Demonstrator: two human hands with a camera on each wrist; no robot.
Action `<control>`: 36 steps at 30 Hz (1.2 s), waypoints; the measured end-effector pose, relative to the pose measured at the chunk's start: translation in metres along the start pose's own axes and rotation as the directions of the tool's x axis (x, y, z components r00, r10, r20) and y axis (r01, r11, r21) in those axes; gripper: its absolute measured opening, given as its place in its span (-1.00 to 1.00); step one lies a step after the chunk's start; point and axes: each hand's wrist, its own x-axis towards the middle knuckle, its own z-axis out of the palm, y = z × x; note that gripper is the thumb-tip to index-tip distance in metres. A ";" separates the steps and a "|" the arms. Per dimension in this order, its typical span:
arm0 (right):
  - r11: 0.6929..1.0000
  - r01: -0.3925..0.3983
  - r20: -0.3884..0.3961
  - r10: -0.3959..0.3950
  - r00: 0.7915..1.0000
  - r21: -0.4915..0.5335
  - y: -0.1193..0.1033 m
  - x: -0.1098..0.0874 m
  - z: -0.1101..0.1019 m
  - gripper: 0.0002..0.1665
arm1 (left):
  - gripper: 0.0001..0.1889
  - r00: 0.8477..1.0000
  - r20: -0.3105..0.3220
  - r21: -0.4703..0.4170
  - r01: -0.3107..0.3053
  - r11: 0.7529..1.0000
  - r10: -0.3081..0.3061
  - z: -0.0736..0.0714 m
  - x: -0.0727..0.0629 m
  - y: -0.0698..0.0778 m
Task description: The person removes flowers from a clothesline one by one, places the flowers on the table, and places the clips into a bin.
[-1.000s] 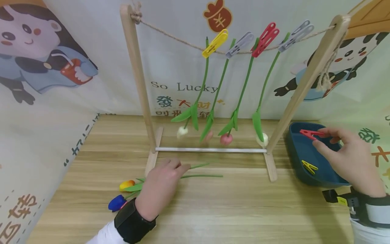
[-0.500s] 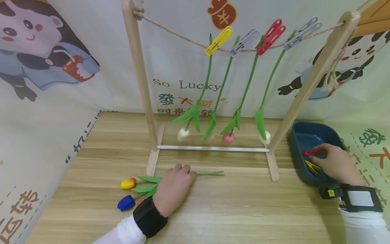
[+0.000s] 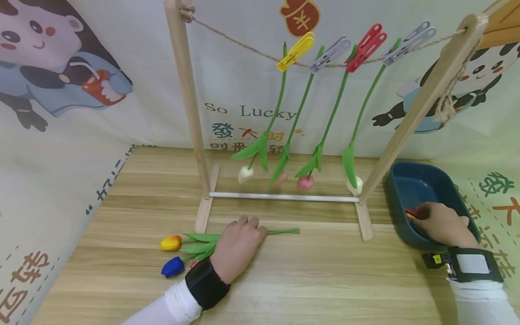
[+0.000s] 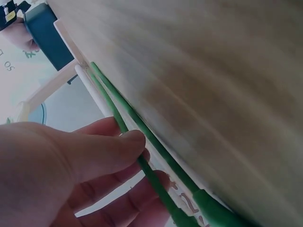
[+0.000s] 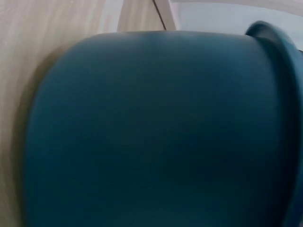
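Observation:
My left hand (image 3: 241, 246) is low over the table, across the green stems of a yellow-orange tulip (image 3: 171, 243) and a blue tulip (image 3: 173, 267). In the left wrist view, its thumb and fingers pinch one tulip stem (image 4: 154, 177), while a second stem (image 4: 156, 142) runs alongside. Inside the dark blue bin (image 3: 418, 180), my right hand (image 3: 440, 223) has curled fingers around a red clothespin (image 3: 410, 211). A yellow clothespin (image 3: 411, 216) shows just below it, mostly covered by the fingers. The bin's outer wall (image 5: 151, 118) fills the right wrist view, hiding that hand.
A wooden frame (image 3: 184, 90) with a slack rope (image 3: 239, 43) stands behind my hands. Several tulips hang head-down from it, held by yellow, grey and red clothespins (image 3: 367, 47). A white rod (image 3: 284, 197) joins the frame's feet.
My right hand has lowered the red clothespin into the bin, over the yellow one. My left hand has shifted slightly right, and the raised stem has come down beside the other.

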 end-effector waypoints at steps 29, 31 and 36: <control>0.950 0.253 -0.395 -0.308 0.866 -0.184 -0.136 -0.059 -0.096 -0.56 | -0.75 0.947 -0.292 -0.231 0.066 0.971 -0.133 -0.092 0.016 -0.037; 0.934 0.296 -0.430 -0.356 0.830 -0.202 -0.153 -0.063 -0.104 -0.59 | -0.71 0.933 -0.333 -0.256 0.049 0.965 -0.136 -0.099 0.020 -0.041; 0.857 0.438 -0.495 -0.515 0.700 -0.273 -0.197 -0.071 -0.126 -0.66 | -0.56 0.897 -0.417 -0.321 0.007 0.947 -0.148 -0.116 0.036 -0.046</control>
